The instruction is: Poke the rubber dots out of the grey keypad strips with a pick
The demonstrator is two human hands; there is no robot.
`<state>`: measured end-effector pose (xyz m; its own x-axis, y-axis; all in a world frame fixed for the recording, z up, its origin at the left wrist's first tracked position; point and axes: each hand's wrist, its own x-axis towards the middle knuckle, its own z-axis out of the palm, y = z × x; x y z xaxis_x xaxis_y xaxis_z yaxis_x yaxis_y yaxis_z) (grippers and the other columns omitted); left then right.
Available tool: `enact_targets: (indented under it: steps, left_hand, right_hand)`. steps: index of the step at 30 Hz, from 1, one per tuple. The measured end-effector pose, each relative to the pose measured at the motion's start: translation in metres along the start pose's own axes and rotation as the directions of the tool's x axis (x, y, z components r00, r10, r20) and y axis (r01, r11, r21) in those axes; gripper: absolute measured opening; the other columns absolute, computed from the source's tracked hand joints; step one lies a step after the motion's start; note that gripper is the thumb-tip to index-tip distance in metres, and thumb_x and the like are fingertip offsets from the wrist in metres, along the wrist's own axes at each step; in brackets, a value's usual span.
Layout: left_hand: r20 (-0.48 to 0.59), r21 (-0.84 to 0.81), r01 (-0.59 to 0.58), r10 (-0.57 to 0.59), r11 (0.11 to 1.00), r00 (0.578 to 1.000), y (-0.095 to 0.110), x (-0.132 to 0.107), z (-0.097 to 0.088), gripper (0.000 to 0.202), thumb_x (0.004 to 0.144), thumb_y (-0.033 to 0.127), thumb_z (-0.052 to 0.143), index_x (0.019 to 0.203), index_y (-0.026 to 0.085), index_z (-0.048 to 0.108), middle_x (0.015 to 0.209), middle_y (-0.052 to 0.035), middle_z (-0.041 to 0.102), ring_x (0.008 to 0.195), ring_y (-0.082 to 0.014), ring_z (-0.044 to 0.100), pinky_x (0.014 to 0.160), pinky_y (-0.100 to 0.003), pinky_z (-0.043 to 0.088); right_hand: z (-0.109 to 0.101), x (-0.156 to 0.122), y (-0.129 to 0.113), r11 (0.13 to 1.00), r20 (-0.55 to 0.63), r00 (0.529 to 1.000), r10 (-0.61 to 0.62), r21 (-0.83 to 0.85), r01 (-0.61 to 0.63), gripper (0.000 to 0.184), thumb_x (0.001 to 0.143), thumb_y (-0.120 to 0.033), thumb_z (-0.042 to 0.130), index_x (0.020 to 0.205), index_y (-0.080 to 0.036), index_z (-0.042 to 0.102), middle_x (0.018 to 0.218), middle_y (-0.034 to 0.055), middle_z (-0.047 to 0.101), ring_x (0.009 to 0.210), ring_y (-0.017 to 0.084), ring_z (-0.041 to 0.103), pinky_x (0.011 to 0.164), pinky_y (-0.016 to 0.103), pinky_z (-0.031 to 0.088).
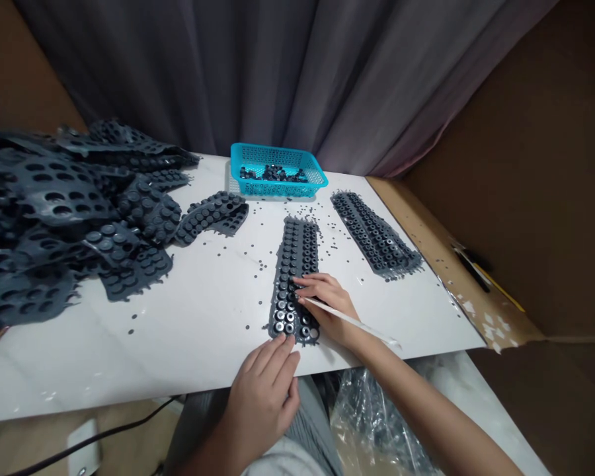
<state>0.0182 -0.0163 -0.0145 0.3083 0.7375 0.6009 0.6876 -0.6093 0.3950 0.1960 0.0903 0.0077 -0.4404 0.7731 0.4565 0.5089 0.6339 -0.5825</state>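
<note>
A dark rubber strip of round moulded pieces lies lengthwise in the middle of the white table. My right hand rests on its near half, fingers pinched round a thin white stick whose tip touches the strip. At the strip's near end my left hand lies flat with its fingers stretched out and the fingertips holding that end down. It holds nothing.
A second strip lies to the right. A blue basket with small dark rings stands at the back. A heap of dark rubber sheets covers the left side. Tiny dark bits are scattered about. A cardboard wall stands right, a grey curtain behind.
</note>
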Motion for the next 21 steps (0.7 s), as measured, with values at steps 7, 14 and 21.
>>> enact_targets:
  steps: [7,14,21]
  left_hand:
    - [0.002,-0.001,0.004,-0.004,1.000,1.000,0.000,0.000,-0.001,0.026,0.083,0.010,0.044,0.098,0.014,0.064,0.110,-0.0077,0.070,0.102,-0.0231,0.064,0.084,-0.035,0.052]
    - [0.004,-0.007,0.008,-0.008,1.000,1.000,-0.001,0.000,0.000,0.025,0.083,0.011,0.045,0.099,0.014,0.064,0.111,-0.0074,0.070,0.103,-0.0234,0.064,0.084,-0.036,0.051]
    - [0.014,-0.017,0.009,-0.009,1.000,1.000,-0.001,-0.001,0.000,0.025,0.083,0.010,0.045,0.100,0.014,0.063,0.113,-0.0077,0.069,0.104,-0.0232,0.063,0.085,-0.036,0.051]
  right_hand:
    - [0.001,0.000,0.003,1.000,0.008,1.000,0.000,-0.008,0.000,0.009,0.089,-0.022,0.059,0.093,-0.024,0.067,0.107,0.0055,0.073,0.106,0.023,0.062,0.091,0.046,0.051]
    - [0.001,-0.001,0.002,0.997,0.010,0.999,-0.047,-0.063,0.047,0.008,0.089,-0.020,0.059,0.094,-0.023,0.065,0.106,0.0045,0.073,0.104,0.021,0.063,0.091,0.043,0.050]
    - [0.000,0.005,0.014,0.889,0.089,0.973,-0.213,-0.395,0.231,0.012,0.092,-0.019,0.055,0.094,-0.024,0.065,0.110,0.0004,0.072,0.096,0.021,0.062,0.079,0.038,0.046]
